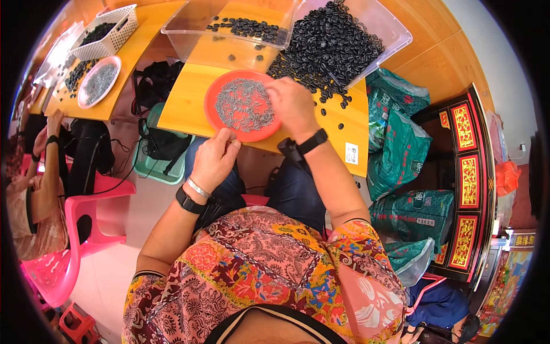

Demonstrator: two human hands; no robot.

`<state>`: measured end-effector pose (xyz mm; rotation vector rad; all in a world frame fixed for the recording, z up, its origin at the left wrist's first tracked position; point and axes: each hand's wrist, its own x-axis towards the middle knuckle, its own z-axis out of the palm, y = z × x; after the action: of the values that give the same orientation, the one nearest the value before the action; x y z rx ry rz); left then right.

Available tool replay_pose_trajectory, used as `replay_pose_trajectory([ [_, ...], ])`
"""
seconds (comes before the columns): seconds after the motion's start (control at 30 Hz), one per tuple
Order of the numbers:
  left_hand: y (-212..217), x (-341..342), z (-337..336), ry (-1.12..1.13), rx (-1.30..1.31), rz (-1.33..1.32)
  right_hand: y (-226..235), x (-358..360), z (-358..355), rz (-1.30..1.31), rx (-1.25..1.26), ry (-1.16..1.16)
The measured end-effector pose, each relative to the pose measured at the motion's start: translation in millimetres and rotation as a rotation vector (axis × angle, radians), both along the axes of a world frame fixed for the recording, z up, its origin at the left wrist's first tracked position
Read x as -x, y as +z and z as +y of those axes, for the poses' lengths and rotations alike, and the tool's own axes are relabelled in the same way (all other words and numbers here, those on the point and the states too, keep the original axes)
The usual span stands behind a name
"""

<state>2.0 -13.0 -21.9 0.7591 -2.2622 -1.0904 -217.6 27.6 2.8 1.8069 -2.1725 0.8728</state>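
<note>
Right hand [293, 106] on red plate [213, 98], green sacks [401, 146] (right side)

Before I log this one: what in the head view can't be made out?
- Right hand: fingertips over the red plate; any pinched piece is hidden.
- Left hand: curled fingers hide what it holds.
- Grey pieces: too small for their shape.
- Clear tray: cut off by the top edge.

Both forearms extended forward from the lower edge, hands apart.

Left hand [213, 159]: loosely curled, thumb pressed toward the fingertips, black band and a thin bracelet at the wrist. Right hand [294, 106]: reached further forward, palm down, fingers bent, black band on the wrist.
</note>
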Motion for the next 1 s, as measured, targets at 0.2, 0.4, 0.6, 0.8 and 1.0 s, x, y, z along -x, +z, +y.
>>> replay_pose_trajectory([
  [0.2, -2.0, 0.7, -0.8, 0.013, -0.021, -0.005, -0.6, 48.4, 25.0, -0.146, -0.034, -0.233],
  [0.4, -4.5, 0.1, -1.9, 0.003, -0.021, -0.024, -1.2, 22.2, 17.3, -0.176, -0.196, 0.024],
  [0.6, -5.4, -1.2, -1.8, 0.001, -0.002, -0.016, -9.9, 14.1, -13.3, -0.07, -0.354, 0.067],
  [0.8, -2.6, -1.6, -1.2, 0.017, 0.004, -0.016, -6.5, 1.0, -21.7, -0.078, -0.486, 0.069],
  [1.0, -4.0, -1.2, -2.1, 0.01, 0.012, -0.03, -15.3, -9.5, -26.8, -0.014, -0.489, 0.056],
])
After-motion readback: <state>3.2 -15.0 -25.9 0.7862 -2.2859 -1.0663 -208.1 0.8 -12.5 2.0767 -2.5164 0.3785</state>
